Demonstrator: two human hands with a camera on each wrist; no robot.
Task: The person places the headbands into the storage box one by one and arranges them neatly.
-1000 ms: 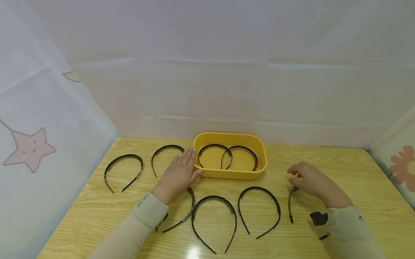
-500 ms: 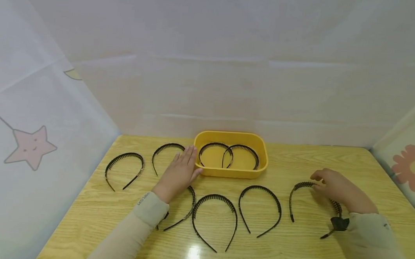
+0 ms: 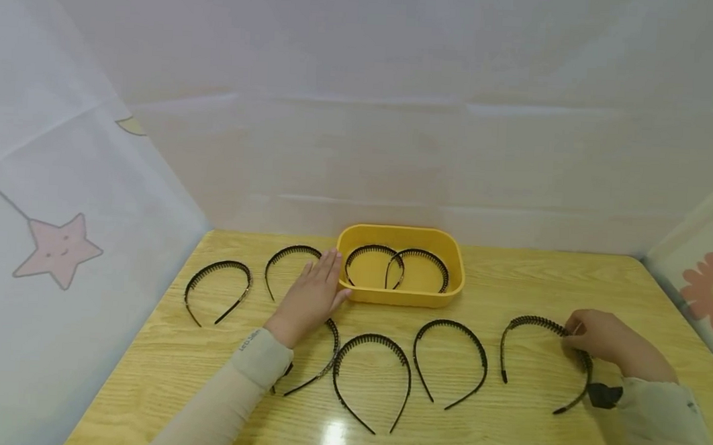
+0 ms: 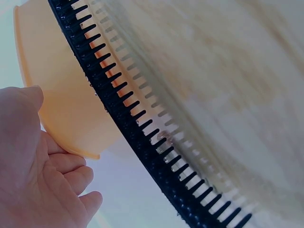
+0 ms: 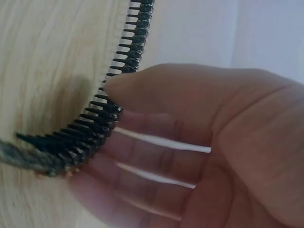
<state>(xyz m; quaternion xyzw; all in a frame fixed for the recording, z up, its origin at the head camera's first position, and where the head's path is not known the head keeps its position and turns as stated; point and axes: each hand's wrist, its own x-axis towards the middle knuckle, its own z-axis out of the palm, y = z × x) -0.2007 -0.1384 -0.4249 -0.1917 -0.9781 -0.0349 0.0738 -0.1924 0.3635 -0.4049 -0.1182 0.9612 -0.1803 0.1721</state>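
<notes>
The right hand point(image 3: 598, 339) has its fingertips point(image 5: 111, 85) curled onto the arch of the rightmost toothed headband point(image 3: 535, 321), which lies flat on the wooden table point(image 3: 541, 279), well to the right of the yellow tray point(image 3: 397, 298). The left hand point(image 3: 310, 294) rests flat with straight fingers, its fingertips beside the tray's left wall and over another headband point(image 3: 325, 362). Two headbands point(image 3: 391, 254) already lie in the tray, well forward and left of the right hand. The step in hand looks like taking hold of this headband; the grip seems only partly closed, so lifting likely calls for a firmer pinch on the arch, then a carry toward the tray.
</notes>
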